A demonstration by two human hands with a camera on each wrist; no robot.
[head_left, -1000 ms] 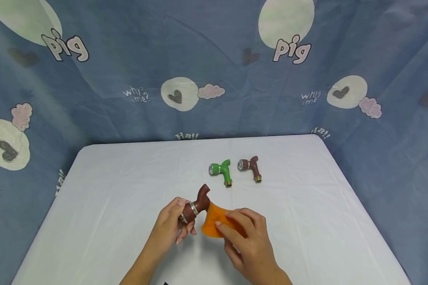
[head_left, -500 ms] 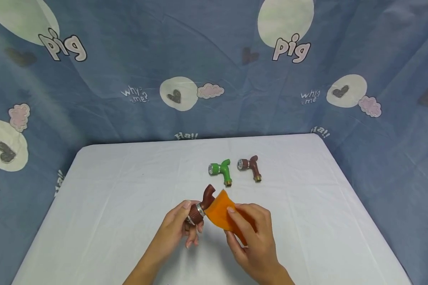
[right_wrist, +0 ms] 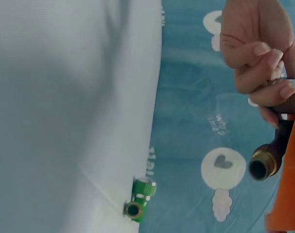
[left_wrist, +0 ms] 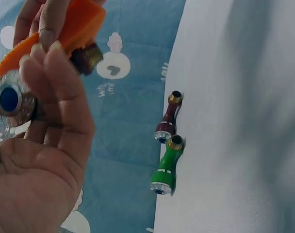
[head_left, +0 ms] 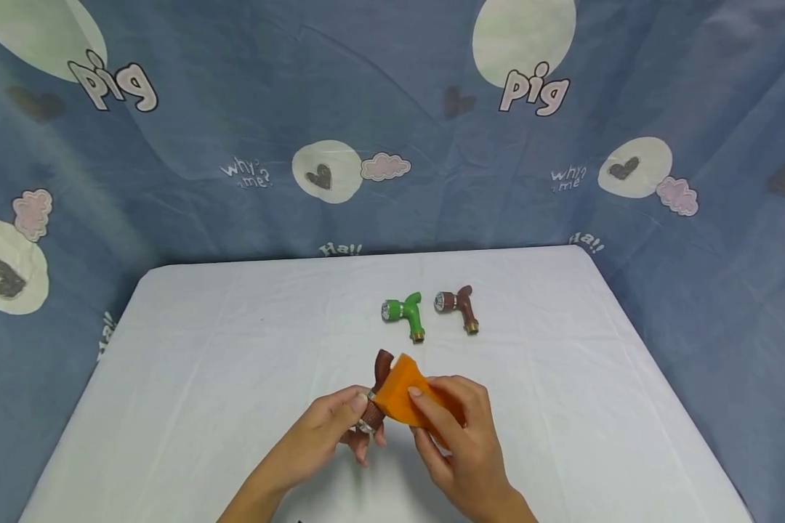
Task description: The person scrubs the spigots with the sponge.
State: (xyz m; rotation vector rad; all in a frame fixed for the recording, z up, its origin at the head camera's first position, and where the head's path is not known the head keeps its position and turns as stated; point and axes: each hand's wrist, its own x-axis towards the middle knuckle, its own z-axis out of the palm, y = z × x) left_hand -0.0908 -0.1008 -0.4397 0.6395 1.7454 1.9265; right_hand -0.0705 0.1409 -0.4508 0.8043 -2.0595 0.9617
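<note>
In the head view my left hand (head_left: 327, 430) grips a brown tap (head_left: 382, 367) by its ribbed knob, holding it up off the table. My right hand (head_left: 461, 439) pinches an orange cloth (head_left: 399, 396) and lays it against the tap's body, which it partly covers. The left wrist view shows the knob's round end with a blue centre (left_wrist: 9, 98) beside my curled fingers. A brass threaded end (right_wrist: 264, 164) of the held tap pokes out past the cloth in the right wrist view.
Beyond my hands, a green tap (head_left: 405, 311) and a second brown tap (head_left: 459, 305) lie side by side on the white table (head_left: 235, 327). A blue printed curtain (head_left: 392, 109) hangs behind the table's back edge.
My left hand has shifted right and slightly toward me, turning the tap's spout more upright. The cloth has risen from below the spout to lie across the body.
</note>
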